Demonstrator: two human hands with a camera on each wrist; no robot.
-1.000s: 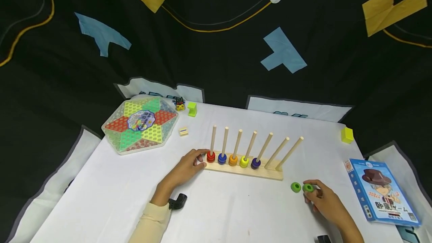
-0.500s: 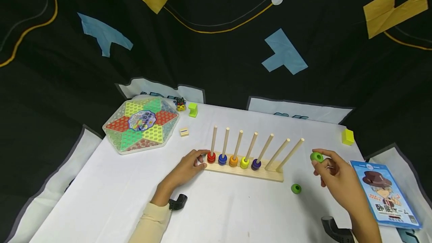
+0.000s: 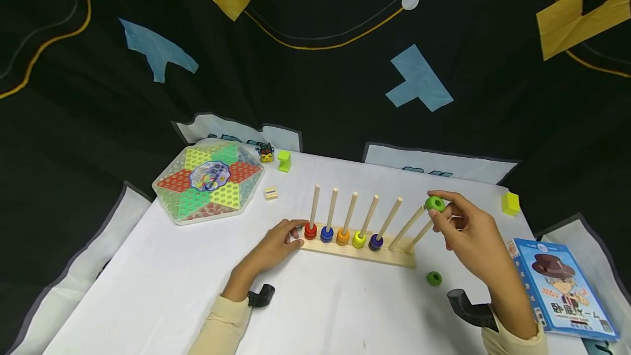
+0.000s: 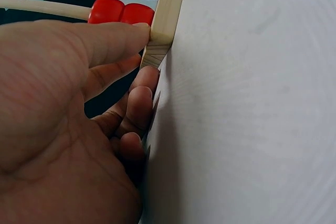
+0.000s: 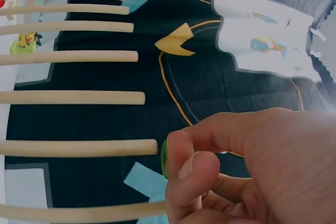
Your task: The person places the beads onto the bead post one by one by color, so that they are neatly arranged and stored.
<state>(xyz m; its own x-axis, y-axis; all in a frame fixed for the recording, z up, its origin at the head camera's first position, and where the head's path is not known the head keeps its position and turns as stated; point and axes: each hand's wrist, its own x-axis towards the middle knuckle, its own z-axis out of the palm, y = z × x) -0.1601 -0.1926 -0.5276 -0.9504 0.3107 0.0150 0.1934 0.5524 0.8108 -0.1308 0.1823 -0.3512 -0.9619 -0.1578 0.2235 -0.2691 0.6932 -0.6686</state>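
Observation:
My left hand (image 3: pixel 270 246) pinches the left end of a wooden peg stand (image 3: pixel 355 251); the left wrist view shows its thumb and fingers at the end of the base (image 4: pixel 167 17). Red beads (image 3: pixel 310 231), blue beads (image 3: pixel 327 234), orange beads (image 3: pixel 343 236), yellow beads (image 3: pixel 359 239) and purple beads (image 3: pixel 376 242) sit low on pegs. The two rightmost pegs carry no beads. A green bead (image 3: pixel 435 204) is pinched between thumb and forefinger of my right hand (image 3: pixel 468 232), beside the tip of the second peg from the right (image 5: pixel 79 148). Another green bead (image 3: pixel 434 279) lies on the table.
Back left lies a Chinese checkers board (image 3: pixel 209 182). Near it stand a small figure (image 3: pixel 265 152), a lime-green block (image 3: pixel 284 161) and a small striped piece (image 3: pixel 270 194). At the right are a yellow block (image 3: pixel 510 204) and a blue game box (image 3: pixel 562 289).
My right hand lifted one green bead off the table, then carried it up and left to the peg tips. The other green bead and my left hand stayed put.

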